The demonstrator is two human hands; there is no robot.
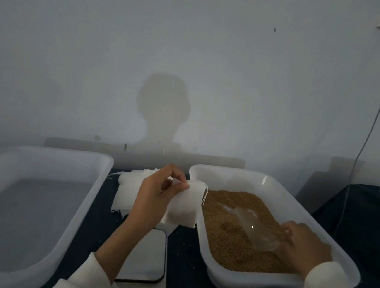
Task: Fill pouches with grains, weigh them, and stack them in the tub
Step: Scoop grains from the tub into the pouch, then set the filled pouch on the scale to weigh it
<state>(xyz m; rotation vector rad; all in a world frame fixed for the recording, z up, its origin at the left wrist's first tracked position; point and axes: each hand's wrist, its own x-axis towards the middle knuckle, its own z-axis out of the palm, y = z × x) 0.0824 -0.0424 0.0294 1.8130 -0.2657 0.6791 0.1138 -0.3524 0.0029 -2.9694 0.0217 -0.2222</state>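
The left hand (154, 196) pinches a white cloth pouch (186, 205) at its top edge between thumb and fingertips, holding it up just above the dark table (183, 256), at about 12 o'clock from the scale. The pouch hangs beside the near-left rim of the grain tub, with loose threads trailing off its upper right corner. The right hand (302, 246) grips the base of a clear plastic scoop (257, 232), fingers curled around it; the scoop lies tilted with its open mouth pointing toward 10 o'clock, resting on the grains (227, 243). Both wrists show white sleeves.

The brown grains fill the bottom of a white tub (316, 229) at 3 o'clock from the pouch, heaped a little higher toward the far side. Behind the left hand, at 11 o'clock, a loose pile of flat white pouches (127, 184) lies on the table between the two tubs. Under the left forearm sits a scale (147, 257) with a shiny square plate, its dark display strip at the near edge; what it reads cannot be made out.

At 9 o'clock stands a second white tub (36, 197), holding no pouches. Beyond everything, a pale wall (195, 49) carries the shadow of a person's head and shoulders, and a thin cable (376, 117) runs down it at 2 o'clock.
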